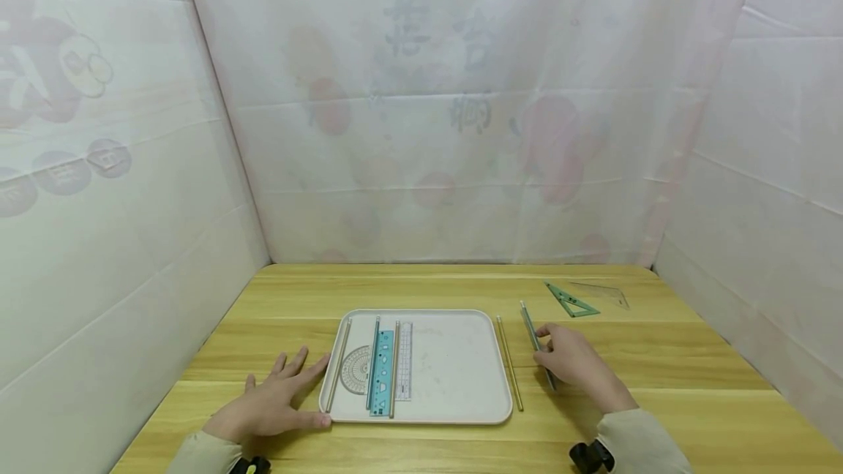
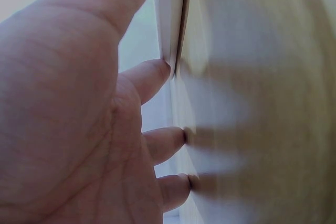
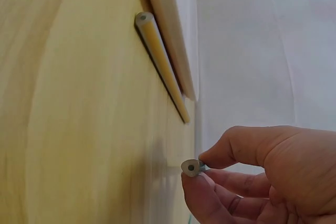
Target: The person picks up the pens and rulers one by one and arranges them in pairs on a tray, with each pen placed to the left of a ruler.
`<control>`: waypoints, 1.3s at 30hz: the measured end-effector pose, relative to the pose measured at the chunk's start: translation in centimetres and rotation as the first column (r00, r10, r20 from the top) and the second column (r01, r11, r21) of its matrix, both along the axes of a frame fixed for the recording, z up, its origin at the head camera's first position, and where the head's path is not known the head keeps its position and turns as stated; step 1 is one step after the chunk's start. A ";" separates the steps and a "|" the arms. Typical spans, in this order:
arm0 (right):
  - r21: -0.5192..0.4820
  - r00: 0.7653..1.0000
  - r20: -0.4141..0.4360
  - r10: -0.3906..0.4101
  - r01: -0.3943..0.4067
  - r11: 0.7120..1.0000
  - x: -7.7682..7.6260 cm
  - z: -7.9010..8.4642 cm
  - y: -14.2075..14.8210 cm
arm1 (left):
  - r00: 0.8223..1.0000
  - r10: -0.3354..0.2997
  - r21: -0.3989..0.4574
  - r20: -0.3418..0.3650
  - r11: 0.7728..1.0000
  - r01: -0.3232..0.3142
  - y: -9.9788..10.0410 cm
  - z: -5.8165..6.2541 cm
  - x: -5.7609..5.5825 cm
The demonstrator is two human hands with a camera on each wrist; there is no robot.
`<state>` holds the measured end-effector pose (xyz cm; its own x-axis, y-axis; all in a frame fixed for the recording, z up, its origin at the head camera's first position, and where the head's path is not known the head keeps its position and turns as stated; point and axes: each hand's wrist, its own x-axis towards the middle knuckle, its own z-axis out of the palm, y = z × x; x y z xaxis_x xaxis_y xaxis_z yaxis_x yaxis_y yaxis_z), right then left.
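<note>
My left hand [image 1: 273, 401] has its fingers spread, palm down, with thumb and forefinger against the left rim of a white tray [image 1: 454, 371]. Between thumb and fingers, my right hand [image 1: 573, 360] pinches a dark green pencil [image 1: 529, 322], whose unsharpened end [image 3: 190, 168] faces the right wrist camera. A yellow pencil [image 1: 509, 364] lies on the table just right of the tray. Inside the tray's left half are a gold pencil [image 1: 339, 364], a clear protractor [image 1: 356, 369], a teal pencil [image 1: 373, 360], a blue ruler [image 1: 382, 375], a brownish pencil [image 1: 394, 371] and a clear ruler [image 1: 405, 364].
Toward the back right of the wooden table [image 1: 435, 287] lie a green set square [image 1: 569, 302] and a clear set square [image 1: 609, 292]. Pale cloth walls [image 1: 421, 225] enclose the table at the back and both sides.
</note>
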<state>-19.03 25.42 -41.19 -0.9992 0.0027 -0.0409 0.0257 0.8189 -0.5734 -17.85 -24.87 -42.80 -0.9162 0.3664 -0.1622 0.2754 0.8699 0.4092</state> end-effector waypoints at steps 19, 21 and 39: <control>-0.135 1.000 -0.007 0.026 -0.027 0.990 0.5 1.1 -2.0 | 1.000 -0.001 -0.004 0.003 1.000 0.001 0.0 -0.1 -0.1; -0.140 1.000 -0.004 0.024 -0.024 0.990 0.6 1.2 -2.3 | 1.000 0.001 -0.003 0.005 1.000 -0.001 -0.1 -0.2 0.0; -0.191 0.998 -0.009 0.057 -0.058 0.980 0.3 1.4 -5.1 | 1.000 0.000 0.016 0.008 1.000 -0.001 -0.2 -0.3 -0.1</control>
